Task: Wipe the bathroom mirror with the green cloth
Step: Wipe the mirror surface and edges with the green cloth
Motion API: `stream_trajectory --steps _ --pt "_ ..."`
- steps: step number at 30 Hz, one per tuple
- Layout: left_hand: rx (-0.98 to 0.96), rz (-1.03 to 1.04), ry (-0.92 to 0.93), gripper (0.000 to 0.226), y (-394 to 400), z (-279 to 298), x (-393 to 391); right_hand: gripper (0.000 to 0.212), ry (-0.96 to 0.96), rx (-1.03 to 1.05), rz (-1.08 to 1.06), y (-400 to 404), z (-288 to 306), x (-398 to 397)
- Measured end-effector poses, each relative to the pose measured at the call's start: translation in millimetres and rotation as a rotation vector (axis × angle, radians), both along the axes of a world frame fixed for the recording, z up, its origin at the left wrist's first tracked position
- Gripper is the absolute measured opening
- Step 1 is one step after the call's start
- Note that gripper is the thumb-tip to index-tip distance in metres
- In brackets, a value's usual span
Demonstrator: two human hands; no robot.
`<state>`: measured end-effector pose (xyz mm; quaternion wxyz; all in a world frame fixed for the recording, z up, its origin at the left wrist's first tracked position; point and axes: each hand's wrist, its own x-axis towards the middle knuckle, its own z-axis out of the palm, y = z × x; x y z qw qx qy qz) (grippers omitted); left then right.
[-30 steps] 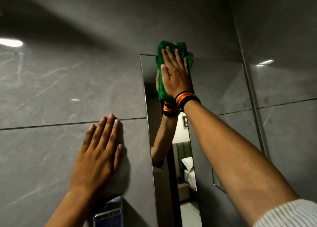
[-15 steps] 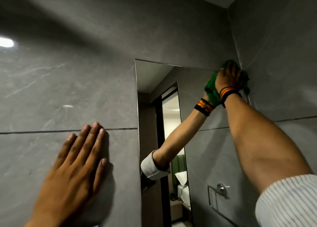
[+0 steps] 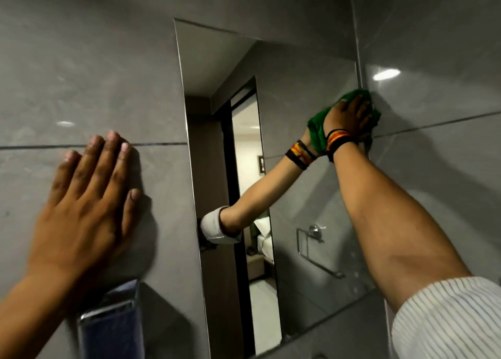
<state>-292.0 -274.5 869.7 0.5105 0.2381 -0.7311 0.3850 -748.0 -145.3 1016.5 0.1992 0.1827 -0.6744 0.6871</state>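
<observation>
Right hand is pressed flat, fingers together, over the green cloth, which is held against the right edge of the mirror, in its upper part. Wiping appears under way; lower glass is probably to be covered next. Left hand is spread flat on the wall.

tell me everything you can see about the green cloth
The green cloth is bright green and looks soft, like microfibre. It is bunched, not spread flat, pressed against the mirror at its right edge, by the corner of the grey walls. The right hand lies over it and hides most of it; green shows above the fingers and beside the wrist. Its reflection merges with it.
</observation>
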Motion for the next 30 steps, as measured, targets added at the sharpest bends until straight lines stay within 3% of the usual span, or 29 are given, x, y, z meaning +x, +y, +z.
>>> stream_trajectory --steps 12,17,19,24,30 --pt "0.059 -0.111 -0.040 0.067 22.4 4.6 8.3 0.057 -0.192 0.022 0.045 -3.3 -239.8 0.3" --pt "0.021 -0.055 -0.014 0.065 13.5 3.4 4.3 0.073 -0.310 -0.004 0.100 -4.3 -342.9 8.3" --pt "-0.006 0.027 0.081 0.067 10.0 1.6 -2.7 0.075 -0.345 -0.018 0.119 -4.0 -362.7 12.5" --pt "0.012 0.023 0.026 0.071 25.4 1.1 1.3 0.078 -0.319 -0.024 0.141 -2.6 -370.4 13.9" --pt "0.019 0.054 0.011 0.071 24.7 2.5 0.5 0.069 -0.027 0.012 0.117 -8.9 -392.5 40.9"
